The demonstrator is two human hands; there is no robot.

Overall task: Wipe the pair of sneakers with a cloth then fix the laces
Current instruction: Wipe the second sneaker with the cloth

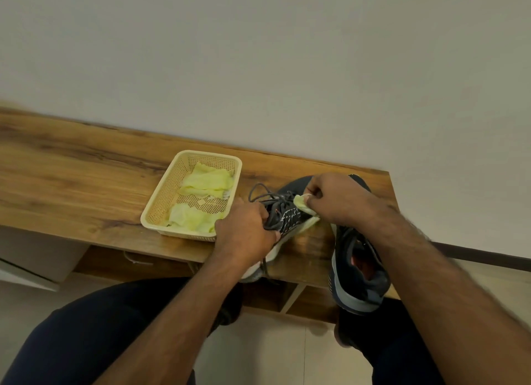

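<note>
Two dark grey sneakers sit on the wooden bench (86, 178). My left hand (247, 235) grips the left sneaker (287, 218) at its heel and side, tilting it. Its grey laces (258, 193) hang loose toward the basket. My right hand (336, 198) pinches a pale yellow cloth (306, 209) and presses it against this sneaker's upper. The other sneaker (359, 269) stands at the bench's right end, its opening facing me, partly hidden by my right forearm.
A cream perforated plastic basket (161, 201) with more yellow cloths (207, 179) stands left of the sneakers. A plain wall rises behind the bench. My knees in dark trousers are below the bench's front edge, over a tiled floor.
</note>
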